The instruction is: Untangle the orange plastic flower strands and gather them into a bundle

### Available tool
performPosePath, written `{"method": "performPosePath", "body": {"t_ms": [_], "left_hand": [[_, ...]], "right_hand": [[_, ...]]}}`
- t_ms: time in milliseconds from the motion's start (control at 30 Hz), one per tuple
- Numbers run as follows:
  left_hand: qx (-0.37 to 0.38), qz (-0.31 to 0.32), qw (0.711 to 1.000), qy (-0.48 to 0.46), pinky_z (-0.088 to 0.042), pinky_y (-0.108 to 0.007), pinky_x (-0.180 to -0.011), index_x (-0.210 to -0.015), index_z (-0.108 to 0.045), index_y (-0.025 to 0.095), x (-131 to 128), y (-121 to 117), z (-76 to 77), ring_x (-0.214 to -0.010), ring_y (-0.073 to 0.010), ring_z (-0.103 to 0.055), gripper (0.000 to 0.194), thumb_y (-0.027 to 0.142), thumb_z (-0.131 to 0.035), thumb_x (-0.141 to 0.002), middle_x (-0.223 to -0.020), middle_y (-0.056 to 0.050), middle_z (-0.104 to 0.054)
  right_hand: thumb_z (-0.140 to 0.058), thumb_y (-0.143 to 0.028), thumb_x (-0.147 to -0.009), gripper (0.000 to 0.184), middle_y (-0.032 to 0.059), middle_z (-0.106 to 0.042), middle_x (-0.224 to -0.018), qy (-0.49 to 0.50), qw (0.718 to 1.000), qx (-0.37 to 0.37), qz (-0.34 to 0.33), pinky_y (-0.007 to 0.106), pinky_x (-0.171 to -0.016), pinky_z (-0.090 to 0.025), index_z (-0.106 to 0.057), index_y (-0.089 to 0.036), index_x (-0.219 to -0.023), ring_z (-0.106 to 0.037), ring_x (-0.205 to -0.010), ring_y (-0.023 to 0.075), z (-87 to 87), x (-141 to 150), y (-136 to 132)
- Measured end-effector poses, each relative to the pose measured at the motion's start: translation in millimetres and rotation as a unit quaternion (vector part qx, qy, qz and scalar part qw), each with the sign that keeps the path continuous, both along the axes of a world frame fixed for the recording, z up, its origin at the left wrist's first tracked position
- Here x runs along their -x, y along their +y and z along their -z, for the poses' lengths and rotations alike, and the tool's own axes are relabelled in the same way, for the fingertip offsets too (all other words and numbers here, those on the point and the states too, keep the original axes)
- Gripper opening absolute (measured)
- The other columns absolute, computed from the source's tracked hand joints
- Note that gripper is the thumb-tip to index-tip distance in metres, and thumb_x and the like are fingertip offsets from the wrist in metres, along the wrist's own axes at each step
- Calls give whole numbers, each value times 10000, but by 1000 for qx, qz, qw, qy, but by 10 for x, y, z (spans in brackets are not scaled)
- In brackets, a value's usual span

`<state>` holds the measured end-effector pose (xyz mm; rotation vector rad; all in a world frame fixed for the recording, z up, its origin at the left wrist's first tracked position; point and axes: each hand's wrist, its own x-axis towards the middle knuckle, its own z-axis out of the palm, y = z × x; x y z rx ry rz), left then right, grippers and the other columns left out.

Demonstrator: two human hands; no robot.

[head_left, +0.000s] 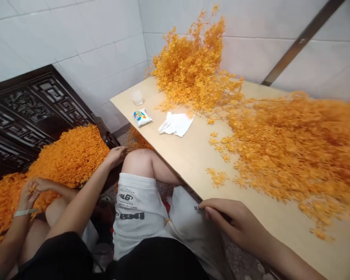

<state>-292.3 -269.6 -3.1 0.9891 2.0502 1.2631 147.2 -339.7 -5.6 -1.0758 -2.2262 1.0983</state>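
My left hand [116, 156] is low beside my bent left knee, off the table's left side, near the heap of orange plastic flowers [72, 155]. Its fingers look drawn together, and anything in them is too small to make out. At the near edge of the pale table [169, 149] is my right hand [233, 219], with thumb and forefinger close together over the edge. Whether it holds anything there is hidden. Just beyond it, loose orange blossoms [217, 177] lie on the tabletop beside a wide spread of orange plastic flower sprigs [303, 144].
Another bunch of orange sprigs [192, 66] stands by the wall. A clear cup [137, 97], a small packet [142, 117] and crumpled white paper [176, 123] sit on the table. To the left is a dark carved bench [32, 109], and another person's hands [32, 190] hold small orange pieces.
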Motion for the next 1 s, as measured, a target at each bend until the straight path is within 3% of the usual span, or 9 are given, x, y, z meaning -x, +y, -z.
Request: {"method": "performPosePath", "body": {"t_ms": [133,200,300,467,600,667,800,900,1000], "left_hand": [[-13,82,996,28,-538,-281,-715,-903,-643,114,-719,472,2,-738,-129,-623,199,247,-500,-940,-891,-53,-671],[-77,125,986,75,-520,-250,-704,-876,-652,145,-1044,406,-115,-727,-127,-617,228,249,-458,-935,-873,-38,-680],[-203,268,925,177,-516,-269,-689,-893,-678,167,-1570,182,-243,-687,-143,-630,250,281,-460,-937,-773,-25,-672],[-213,477,823,223,-473,-363,-1031,-1125,-641,208,-2433,197,-182,-1188,-212,-589,248,286,-497,-940,-1246,-93,-631],[-112,555,772,290,-302,-507,-1166,-1426,-414,273,-2822,525,-135,-1477,-309,-234,607,463,-592,-878,-1610,-113,-195],[-64,585,744,317,-216,-591,-1169,-1495,-298,298,-2935,687,-130,-1504,-365,-50,776,524,-633,-832,-1641,-117,-23],[-46,624,691,363,-93,-642,-1161,-1532,-199,290,-3122,916,-122,-1485,-388,103,866,463,-664,-822,-1638,-135,63],[-66,640,671,367,-111,-643,-1156,-1543,-152,279,-3274,1017,-121,-1484,-392,110,899,386,-671,-817,-1638,-134,73],[-98,653,648,380,-131,-684,-1129,-1546,-135,283,-3449,1109,-141,-1482,-403,116,894,314,-650,-815,-1637,-131,85]], "right_hand": [[-429,-213,-965,249,14,-720,-818,14,1000,-19,-1,246,-674,-519,-676,-202,-937,-674,-738,139,-10,0,-3],[-430,-198,-956,251,28,-727,-849,39,998,-41,26,263,-713,-543,-681,-194,-968,-682,-772,148,18,13,2],[-443,-175,-927,303,90,-714,-1110,83,987,-74,115,328,-890,-561,-664,-176,-1135,-665,-1053,199,95,26,34],[-474,-216,-908,479,103,-299,-1581,144,948,38,281,312,-839,-616,-528,-215,-1384,-512,-1319,260,161,-61,162],[-467,-207,-911,547,60,-156,-1626,163,930,20,328,332,-925,-587,-439,-251,-1455,-362,-1422,270,163,-146,219],[-444,-190,-921,553,60,-164,-1626,162,936,-17,313,338,-956,-571,-413,-259,-1469,-369,-1421,251,188,-151,215],[-423,-154,-928,509,129,-355,-1551,54,937,-176,297,423,-1064,-489,-455,-184,-1436,-394,-1409,249,207,-169,205],[-434,-121,-922,450,158,-516,-1429,-61,906,-331,255,461,-1063,-475,-529,-135,-1362,-488,-1327,268,97,-265,233],[-521,-217,-929,424,144,-570,-1381,-192,866,-390,248,507,-972,-512,-548,-169,-1349,-552,-1234,320,-80,-429,315]]}}
